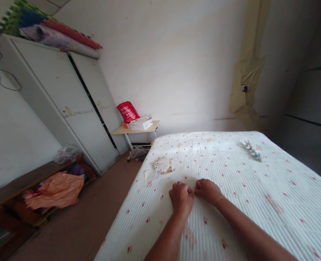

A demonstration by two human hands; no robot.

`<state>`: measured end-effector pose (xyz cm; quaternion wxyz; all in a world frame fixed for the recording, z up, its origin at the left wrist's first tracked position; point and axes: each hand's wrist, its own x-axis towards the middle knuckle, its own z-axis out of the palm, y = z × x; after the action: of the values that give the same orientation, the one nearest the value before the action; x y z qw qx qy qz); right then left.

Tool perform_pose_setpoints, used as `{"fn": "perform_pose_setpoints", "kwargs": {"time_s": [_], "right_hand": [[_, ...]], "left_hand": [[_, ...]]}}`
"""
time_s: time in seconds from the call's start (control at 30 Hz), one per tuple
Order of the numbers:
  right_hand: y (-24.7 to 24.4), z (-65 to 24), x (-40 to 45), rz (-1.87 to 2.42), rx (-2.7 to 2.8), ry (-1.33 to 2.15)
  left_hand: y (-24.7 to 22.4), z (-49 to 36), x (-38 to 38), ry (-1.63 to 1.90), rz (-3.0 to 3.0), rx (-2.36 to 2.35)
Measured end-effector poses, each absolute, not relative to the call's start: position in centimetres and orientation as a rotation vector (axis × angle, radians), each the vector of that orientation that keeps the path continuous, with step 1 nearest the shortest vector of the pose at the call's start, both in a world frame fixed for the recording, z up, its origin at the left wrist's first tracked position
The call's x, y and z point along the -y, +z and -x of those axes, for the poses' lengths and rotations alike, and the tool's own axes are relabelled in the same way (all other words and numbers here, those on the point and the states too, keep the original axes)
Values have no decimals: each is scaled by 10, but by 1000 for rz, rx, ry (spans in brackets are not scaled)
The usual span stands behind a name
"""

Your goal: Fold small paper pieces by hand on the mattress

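My left hand (181,197) and my right hand (207,191) are close together over the white mattress (220,156), which is ribbed and dotted with small red flowers. Both have their fingers curled in, thumbs and fingertips pinched toward each other. Whatever they pinch, if anything, is too small or too hidden to make out. Just beyond my left hand lie torn pieces of printed paper (162,165). Farther off to the right, a pale, twisted bluish-white object (251,150) rests on the mattress; its kind is unclear.
Past the mattress's far left corner stands a small table (138,131) holding a red bag (128,112) and a white box (141,124). A tall grey cabinet (54,87) carries rolled mats (59,38). An orange plastic bag (55,190) sits on low wooden furniture at left.
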<state>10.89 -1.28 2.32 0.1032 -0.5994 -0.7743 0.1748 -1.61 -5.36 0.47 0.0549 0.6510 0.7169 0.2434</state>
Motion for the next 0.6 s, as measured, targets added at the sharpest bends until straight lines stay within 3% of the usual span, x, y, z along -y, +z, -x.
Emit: {"fn": "perform_pose_setpoints", "kwargs": {"time_s": [0.2, 0.6], "right_hand": [[25, -107, 13, 1813, 2313, 525], [17, -113, 5, 1740, 2251, 688]], "left_hand": [[11, 15, 53, 515, -1944, -2230], [14, 14, 53, 448, -1937, -2247]]}}
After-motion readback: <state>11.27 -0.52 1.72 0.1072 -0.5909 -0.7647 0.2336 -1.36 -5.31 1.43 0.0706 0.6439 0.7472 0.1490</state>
